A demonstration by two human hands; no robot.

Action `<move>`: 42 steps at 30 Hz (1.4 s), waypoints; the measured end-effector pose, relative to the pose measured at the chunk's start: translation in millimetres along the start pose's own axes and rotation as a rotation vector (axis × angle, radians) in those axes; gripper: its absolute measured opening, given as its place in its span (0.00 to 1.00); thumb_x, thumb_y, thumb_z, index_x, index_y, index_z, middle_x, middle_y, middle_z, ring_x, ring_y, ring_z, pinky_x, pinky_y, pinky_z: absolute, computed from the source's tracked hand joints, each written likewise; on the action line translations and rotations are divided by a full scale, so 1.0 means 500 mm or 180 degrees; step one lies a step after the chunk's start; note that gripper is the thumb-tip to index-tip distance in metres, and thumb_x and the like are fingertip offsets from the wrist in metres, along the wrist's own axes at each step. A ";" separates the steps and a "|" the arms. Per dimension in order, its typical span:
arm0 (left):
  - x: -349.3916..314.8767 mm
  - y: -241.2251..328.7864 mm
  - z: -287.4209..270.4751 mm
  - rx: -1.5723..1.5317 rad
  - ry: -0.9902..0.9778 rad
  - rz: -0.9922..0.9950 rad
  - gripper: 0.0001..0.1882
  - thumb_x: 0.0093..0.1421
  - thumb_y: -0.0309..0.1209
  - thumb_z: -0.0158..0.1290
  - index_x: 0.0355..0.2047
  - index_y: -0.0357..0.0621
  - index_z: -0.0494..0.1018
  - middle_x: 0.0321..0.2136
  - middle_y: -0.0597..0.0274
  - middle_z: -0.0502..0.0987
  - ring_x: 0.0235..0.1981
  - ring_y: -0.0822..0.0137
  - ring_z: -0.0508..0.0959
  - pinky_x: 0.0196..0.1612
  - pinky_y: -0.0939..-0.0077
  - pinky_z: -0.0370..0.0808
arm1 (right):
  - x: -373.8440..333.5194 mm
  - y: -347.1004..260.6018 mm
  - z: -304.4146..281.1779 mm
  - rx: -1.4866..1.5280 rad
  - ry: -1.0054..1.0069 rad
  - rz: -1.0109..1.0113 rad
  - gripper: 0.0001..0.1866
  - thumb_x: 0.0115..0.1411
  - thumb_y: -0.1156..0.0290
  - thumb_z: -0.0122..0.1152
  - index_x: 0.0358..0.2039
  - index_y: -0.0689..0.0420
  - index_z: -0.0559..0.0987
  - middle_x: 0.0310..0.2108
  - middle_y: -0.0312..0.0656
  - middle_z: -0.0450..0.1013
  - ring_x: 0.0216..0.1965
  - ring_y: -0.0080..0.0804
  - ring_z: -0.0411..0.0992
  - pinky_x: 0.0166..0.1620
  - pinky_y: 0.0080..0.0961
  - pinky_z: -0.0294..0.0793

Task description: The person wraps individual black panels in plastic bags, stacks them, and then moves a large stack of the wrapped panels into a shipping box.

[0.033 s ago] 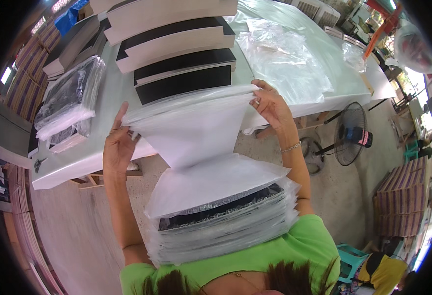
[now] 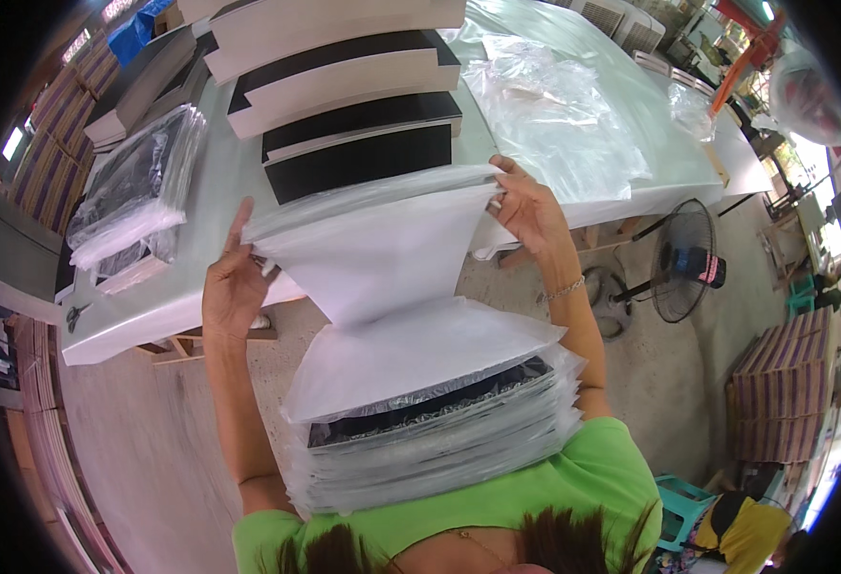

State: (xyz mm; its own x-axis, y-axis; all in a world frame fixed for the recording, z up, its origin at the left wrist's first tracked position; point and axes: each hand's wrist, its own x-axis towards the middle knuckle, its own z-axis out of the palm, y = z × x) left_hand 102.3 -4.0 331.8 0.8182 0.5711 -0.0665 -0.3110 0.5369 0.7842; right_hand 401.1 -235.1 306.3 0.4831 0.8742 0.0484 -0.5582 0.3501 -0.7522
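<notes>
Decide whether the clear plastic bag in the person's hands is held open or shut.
Open: the left hand and right hand pull the clear plastic bag mouth apart.

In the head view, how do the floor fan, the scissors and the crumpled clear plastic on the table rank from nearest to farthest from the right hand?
From the right hand:
1. Crumpled clear plastic, on the table just beyond it.
2. Floor fan, on the floor to its right.
3. Scissors, at the table's far left edge.

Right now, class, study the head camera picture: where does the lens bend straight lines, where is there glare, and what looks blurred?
Head view: the fisheye bows the long white table edge and rings the frame in black; daylight glares off the crumpled clear plastic sheet; the left hand and right hand gripping the white plastic bag look sharp; dark hair at the bottom edge is blurred.
</notes>
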 end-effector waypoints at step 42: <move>-0.040 -0.316 -0.344 0.1614 0.1748 0.0056 0.12 0.57 0.36 0.51 0.40 0.48 0.73 0.26 0.75 0.69 0.29 0.79 0.68 0.31 0.83 0.62 | 0.155 -0.043 -0.396 -0.4344 0.3328 -0.1603 0.14 0.53 0.61 0.57 0.26 0.60 0.78 0.29 0.50 0.75 0.33 0.45 0.73 0.38 0.37 0.69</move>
State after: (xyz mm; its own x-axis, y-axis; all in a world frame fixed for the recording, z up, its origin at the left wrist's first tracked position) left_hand 52.0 6.4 103.3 0.4147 0.8762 -0.2456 0.0479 0.2484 0.9675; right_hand 584.2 -241.4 196.0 0.8997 0.0376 0.4349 0.3974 -0.4826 -0.7805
